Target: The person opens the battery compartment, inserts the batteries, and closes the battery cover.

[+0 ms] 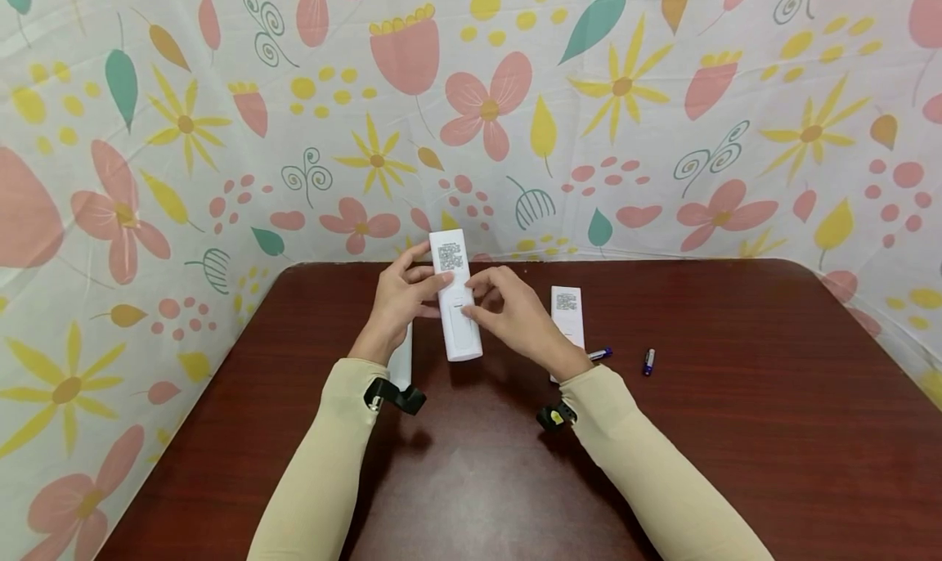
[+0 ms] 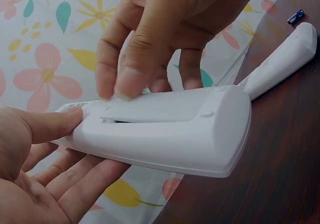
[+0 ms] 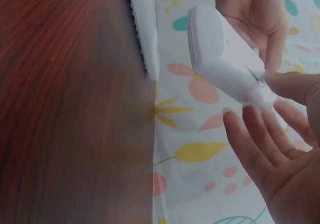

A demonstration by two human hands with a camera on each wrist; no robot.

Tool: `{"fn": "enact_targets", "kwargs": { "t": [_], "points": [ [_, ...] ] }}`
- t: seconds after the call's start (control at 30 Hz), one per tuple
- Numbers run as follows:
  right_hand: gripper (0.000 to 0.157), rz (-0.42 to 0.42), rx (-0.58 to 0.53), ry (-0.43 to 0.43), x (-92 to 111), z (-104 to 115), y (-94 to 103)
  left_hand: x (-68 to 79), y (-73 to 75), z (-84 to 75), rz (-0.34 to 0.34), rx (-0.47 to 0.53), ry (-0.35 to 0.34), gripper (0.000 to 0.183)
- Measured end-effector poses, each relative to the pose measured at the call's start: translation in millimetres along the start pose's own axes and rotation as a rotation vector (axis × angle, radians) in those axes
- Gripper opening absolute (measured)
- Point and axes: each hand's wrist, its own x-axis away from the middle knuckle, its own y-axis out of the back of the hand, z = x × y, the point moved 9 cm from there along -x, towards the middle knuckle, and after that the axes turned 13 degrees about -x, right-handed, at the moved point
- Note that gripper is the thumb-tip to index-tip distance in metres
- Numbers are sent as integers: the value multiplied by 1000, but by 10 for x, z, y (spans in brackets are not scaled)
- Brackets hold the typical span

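Observation:
A white remote control (image 1: pixel 455 332) is held up over the table, its back with a printed label turned toward me. My left hand (image 1: pixel 398 302) grips it from the left, thumb on the back and fingers beneath. On the right, my right hand (image 1: pixel 515 314) has its thumb and index finger at the end of the battery cover (image 2: pixel 165 107). A narrow dark gap shows along the cover's edge in the left wrist view. The right hand's other fingers (image 3: pixel 250 144) stay apart from the remote's underside.
Another white remote (image 1: pixel 566 307) lies label-up on the brown table (image 1: pixel 736 446), partly behind the right wrist. Two blue-and-silver batteries lie near it, one battery (image 1: pixel 648 361) farther right. A long white object (image 1: pixel 401 363) lies behind the left wrist. A flowered cloth (image 1: pixel 486 78) hangs behind.

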Motion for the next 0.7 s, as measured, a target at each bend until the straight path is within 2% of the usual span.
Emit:
{"fn": "enact_targets", "kwargs": {
  "t": [0.1, 0.27, 0.5, 0.7],
  "points": [
    [51, -17, -87, -43, 0, -32, 16, 3, -13, -15, 13, -2, -9, 65],
    [74, 25, -198, -123, 13, -116, -37, 9, -49, -34, 39, 2, -14, 66],
    [81, 52, -238, -146, 22, -126, -70, 4, -57, -28, 41, 0, -13, 65],
    [83, 52, -245, -159, 16, -151, -70, 3, -76, -27, 46, 2, -25, 73]
  ]
}}
